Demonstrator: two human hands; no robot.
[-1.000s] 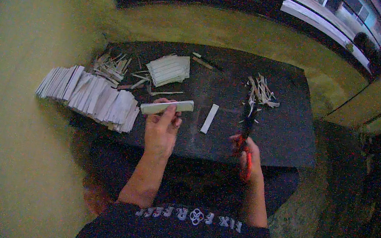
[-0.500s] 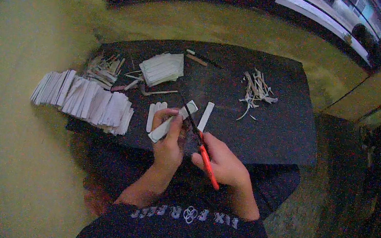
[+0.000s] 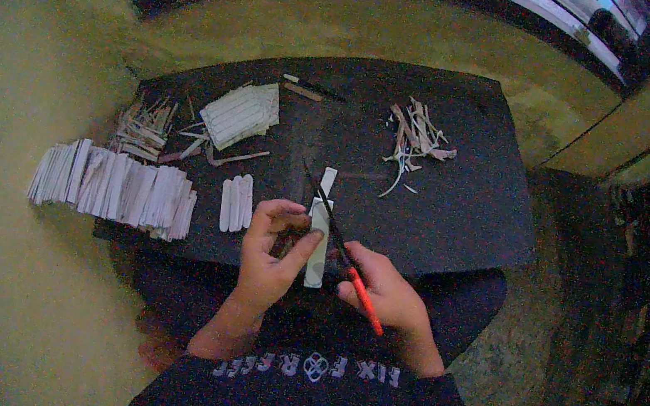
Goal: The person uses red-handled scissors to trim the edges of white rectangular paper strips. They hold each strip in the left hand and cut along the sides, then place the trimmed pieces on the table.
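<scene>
My left hand point(image 3: 274, 248) pinches a pale paper strip point(image 3: 317, 254) marked with a drawn outline that looks rounded at its ends. The strip stands nearly upright in front of me. In my right hand point(image 3: 389, 294) is a pair of scissors point(image 3: 365, 300) with orange-red handles and dark blades. Its blades slant up and left across the strip's upper right part; whether they touch the paper I cannot tell. Just beyond lies another pale strip point(image 3: 328, 179). To the left of my left hand, several round-ended strips point(image 3: 237, 203) lie side by side on the dark table point(image 3: 455, 231).
A long row of pale strips point(image 3: 113, 184) stands packed at the table's left. Behind it are loose scraps point(image 3: 143, 128) and a stack of outlined sheets point(image 3: 239, 113). A pen point(image 3: 309, 84) lies at the back. Curly offcuts point(image 3: 417, 139) form a pile at the back right.
The strip in my left hand has turned from slanting to nearly upright. The view has shifted, so the table's things appear further left. Both hands keep their hold.
</scene>
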